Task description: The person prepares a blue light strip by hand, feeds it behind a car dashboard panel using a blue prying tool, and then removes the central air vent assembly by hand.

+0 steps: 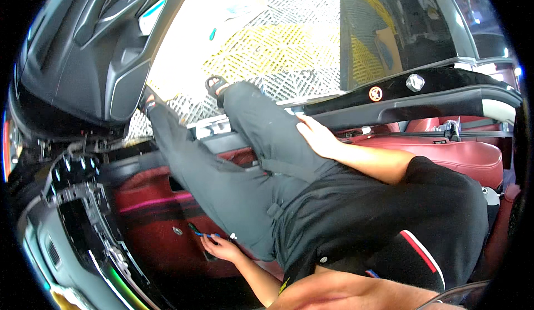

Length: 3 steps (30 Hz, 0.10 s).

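Observation:
My left hand [221, 249] is closed with its fingers pinched round a slim blue-and-green tool [194, 230], whose exact kind I cannot make out. It is held low over the dark red floor area beside my leg, with a small round metal-coloured thing [177, 231] lying just past its tip. My right hand [318, 136] lies flat on my thigh with the fingers stretched out and nothing in them. Both my legs, in dark grey trousers [283, 137], reach out through the car's doorway, the feet in dark sandals [216, 85].
An opened car door [83, 54] stands at the far left. Stripped dashboard parts [111, 243] with exposed brackets run along the lower left. A red seat [450, 157] is at the right, below the rear door [395, 32]. Outside, a small teal object [213, 34] lies on the grated floor [278, 43].

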Tool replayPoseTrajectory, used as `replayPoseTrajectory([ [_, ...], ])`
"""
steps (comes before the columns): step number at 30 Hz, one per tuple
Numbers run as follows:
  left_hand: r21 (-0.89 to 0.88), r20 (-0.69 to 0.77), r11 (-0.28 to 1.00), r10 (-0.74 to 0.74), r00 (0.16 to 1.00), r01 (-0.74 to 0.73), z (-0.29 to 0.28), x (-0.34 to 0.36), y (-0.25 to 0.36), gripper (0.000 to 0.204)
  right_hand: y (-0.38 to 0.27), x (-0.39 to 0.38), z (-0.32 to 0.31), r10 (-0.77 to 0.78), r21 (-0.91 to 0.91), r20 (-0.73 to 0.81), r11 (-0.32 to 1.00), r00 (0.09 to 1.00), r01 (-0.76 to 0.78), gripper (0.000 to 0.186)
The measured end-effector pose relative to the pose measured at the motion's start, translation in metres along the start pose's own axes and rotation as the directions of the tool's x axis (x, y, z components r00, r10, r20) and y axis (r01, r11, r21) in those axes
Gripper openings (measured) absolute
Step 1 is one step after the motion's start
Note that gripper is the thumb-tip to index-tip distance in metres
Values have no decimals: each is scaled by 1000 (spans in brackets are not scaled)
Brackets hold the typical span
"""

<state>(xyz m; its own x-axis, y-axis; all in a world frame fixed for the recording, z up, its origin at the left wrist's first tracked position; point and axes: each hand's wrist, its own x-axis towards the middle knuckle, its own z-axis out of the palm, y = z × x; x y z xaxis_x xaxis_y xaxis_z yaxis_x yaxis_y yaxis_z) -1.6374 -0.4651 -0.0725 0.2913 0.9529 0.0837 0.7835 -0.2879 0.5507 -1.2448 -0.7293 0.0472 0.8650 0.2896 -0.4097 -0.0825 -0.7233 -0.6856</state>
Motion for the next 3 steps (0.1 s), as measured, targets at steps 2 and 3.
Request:
replayPoseTrajectory([
  [2, -545, 223, 778, -224, 949, 312, 5, 8, 44, 41, -28, 25, 6, -80, 117, -109, 989, 991, 92, 59],
  [3, -594, 274, 738, -188, 943, 320, 9, 15, 60, 41, -46, 47, 11, -197, 50, -175, 977, 965, 209, 59],
])
